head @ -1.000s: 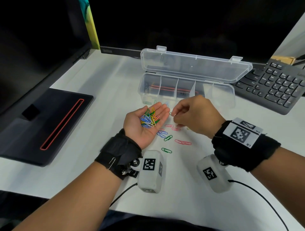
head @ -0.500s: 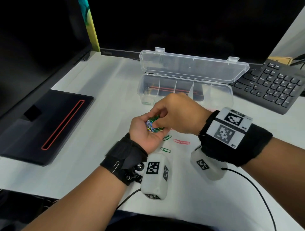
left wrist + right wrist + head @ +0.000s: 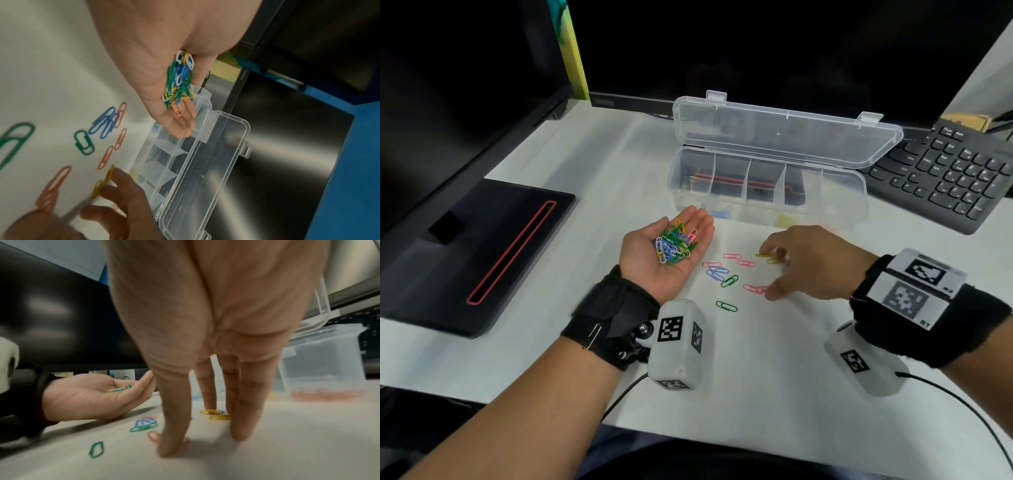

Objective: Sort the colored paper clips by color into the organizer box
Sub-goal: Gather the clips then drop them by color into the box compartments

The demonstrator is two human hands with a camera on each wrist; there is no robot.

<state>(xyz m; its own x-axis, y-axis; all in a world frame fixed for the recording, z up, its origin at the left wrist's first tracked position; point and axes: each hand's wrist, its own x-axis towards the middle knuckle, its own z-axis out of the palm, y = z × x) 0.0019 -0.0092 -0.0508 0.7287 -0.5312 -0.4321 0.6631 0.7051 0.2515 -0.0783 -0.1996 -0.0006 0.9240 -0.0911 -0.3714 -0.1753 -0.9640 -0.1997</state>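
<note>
The left hand (image 3: pixel 667 253) lies flat and open, cradling a mixed heap of clips (image 3: pixel 674 241). The right hand (image 3: pixel 804 262), fingers spread, touches two yellow clips (image 3: pixel 768 257) on the desk (image 3: pixel 756 377), seemingly not yet pinched. Next, pinch them and carry them to the box (image 3: pixel 767 186) nearby.

Organizer box (image 3: pixel 767 192) is open at the top, lid (image 3: pixel 784 133) tipped back, so a hand can drop in from above. In front of it, left hand (image 3: pixel 664 253) w/ a clip pile (image 3: pixel 675 241) blocks the left part. Loose clips (image 3: pixel 729 281) lie btwn the hands. Right hand (image 3: pixel 808 263) fills the right. Keyboard (image 3: pixel 941 174) blocks far right, black pad (image 3: pixel 472 253) the left. Near desk (image 3: pixel 756 394) has room.
</note>
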